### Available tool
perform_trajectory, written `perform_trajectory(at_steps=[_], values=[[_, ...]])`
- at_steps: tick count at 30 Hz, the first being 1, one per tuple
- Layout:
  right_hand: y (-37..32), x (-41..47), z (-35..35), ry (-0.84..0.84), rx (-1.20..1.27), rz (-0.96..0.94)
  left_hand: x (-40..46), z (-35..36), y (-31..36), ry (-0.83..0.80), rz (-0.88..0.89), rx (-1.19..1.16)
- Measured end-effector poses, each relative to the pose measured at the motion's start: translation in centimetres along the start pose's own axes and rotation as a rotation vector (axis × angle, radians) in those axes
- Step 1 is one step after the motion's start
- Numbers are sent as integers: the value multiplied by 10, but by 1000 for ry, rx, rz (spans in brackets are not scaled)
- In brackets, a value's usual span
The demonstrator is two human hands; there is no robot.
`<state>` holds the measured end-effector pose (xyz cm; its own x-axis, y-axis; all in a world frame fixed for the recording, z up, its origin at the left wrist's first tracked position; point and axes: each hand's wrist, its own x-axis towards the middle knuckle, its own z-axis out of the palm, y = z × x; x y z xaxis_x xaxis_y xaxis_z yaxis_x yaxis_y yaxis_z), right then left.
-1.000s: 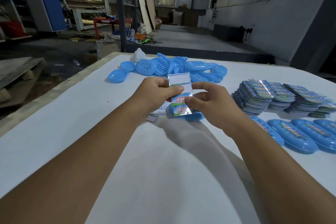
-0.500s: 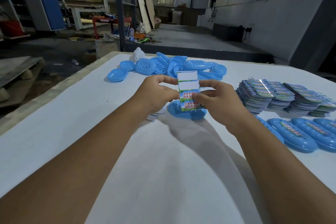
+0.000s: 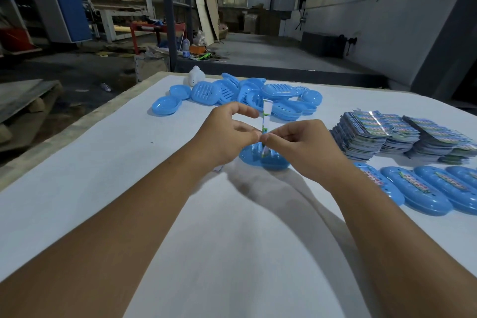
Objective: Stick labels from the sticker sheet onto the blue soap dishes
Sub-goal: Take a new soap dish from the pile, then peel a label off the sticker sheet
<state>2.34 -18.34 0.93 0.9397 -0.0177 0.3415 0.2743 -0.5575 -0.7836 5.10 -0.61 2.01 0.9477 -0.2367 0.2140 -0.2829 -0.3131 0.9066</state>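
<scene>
We see both hands raised together above the white surface (image 3: 108,162), meeting over a single blue soap dish (image 3: 268,160) that lies flat just below them. The left hand (image 3: 227,131) has its thumb and forefinger curled, pinching the sticker sheet (image 3: 265,117), which stands nearly upright and edge-on to us, so only a thin white and green strip of it shows. The right hand (image 3: 299,144) is curled too, its thumb and fingertips pinching the lower part of the same strip, right where the two hands touch. We cannot tell for sure whether the right hand holds the sheet itself or a label peeled from it, since the strip is seen edge-on and partly hidden by the fingers.

Farther back on the surface lies a loose heap of unlabelled soap dishes (image 3: 247,95), some upside down, some showing their slotted bottoms, with a small white object (image 3: 195,77) at the heap's far left. To the right sit stacks of sticker sheets (image 3: 402,134) in fanned piles. In front of those stacks, near the right edge, a row of labelled dishes (image 3: 428,193) lies side by side, each with a colourful strip along its top.
</scene>
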Motion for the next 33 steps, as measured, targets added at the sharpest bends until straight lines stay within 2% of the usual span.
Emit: perform_trajectory(at_steps=[15,26,33], values=[[0,-1,6,38,-199,-22,-2,5,-1,3,19,34],[-5,-3,8,63,-440,-38,-2,14,-5,56,106,167],[-7,0,1,100,-321,35,2,15,-6,108,128,136]])
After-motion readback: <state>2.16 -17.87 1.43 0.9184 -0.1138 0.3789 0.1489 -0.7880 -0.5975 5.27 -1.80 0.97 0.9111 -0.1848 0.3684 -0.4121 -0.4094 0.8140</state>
